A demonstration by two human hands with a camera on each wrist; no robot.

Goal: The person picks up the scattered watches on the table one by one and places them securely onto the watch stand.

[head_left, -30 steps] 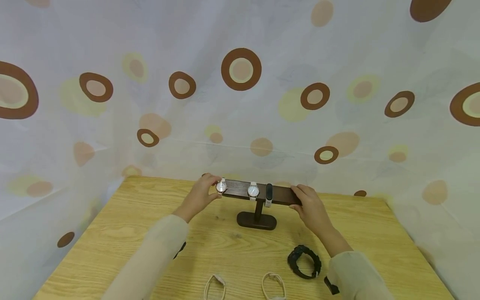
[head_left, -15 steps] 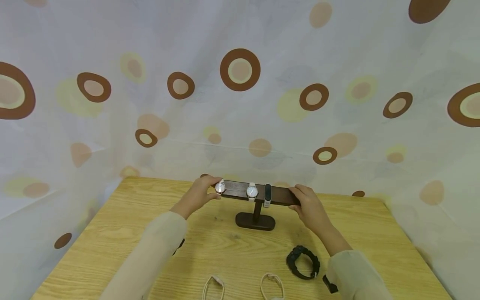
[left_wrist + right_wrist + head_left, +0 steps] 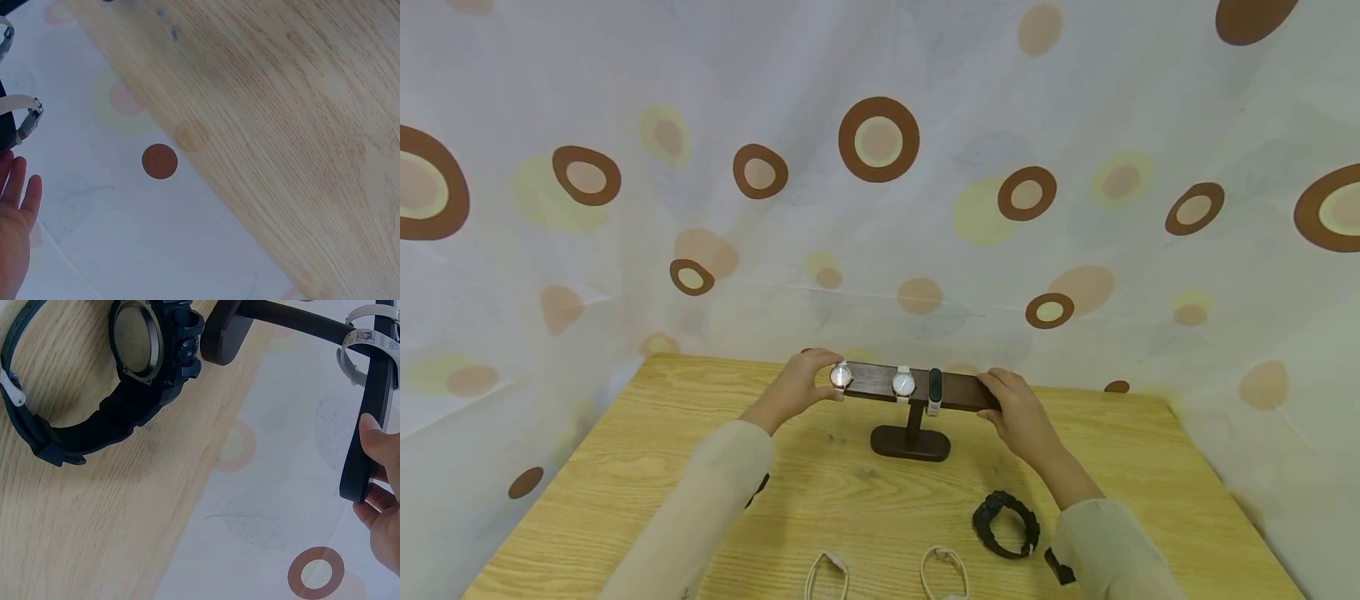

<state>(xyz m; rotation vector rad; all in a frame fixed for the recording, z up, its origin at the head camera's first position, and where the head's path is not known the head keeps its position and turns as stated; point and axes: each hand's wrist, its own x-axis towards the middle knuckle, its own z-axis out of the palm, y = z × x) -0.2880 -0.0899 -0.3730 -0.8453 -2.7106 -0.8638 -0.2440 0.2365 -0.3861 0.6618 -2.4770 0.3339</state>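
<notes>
A dark brown T-shaped watch stand [image 3: 953, 390] stands at the back of the table, its crossbar raised over an oval base [image 3: 910, 443]. My left hand [image 3: 792, 388] grips the bar's left end, beside a watch with a white strap [image 3: 841, 376]. At the other end, my right hand [image 3: 1021, 414] pinches the bar between thumb and fingers; the right wrist view shows the thumb on the dark bar [image 3: 362, 453]. A second white-strapped watch [image 3: 903, 384] sits mid-bar, with a dark-faced fitness band [image 3: 935, 386] on a white strap to its right.
A chunky black watch [image 3: 1006, 525] lies on the wooden table [image 3: 865, 508] near my right forearm. Two pale looped bands [image 3: 945, 572] lie at the front, partly cut off. Dark objects show beside both sleeves. A patterned cloth [image 3: 880, 250] hangs behind the table.
</notes>
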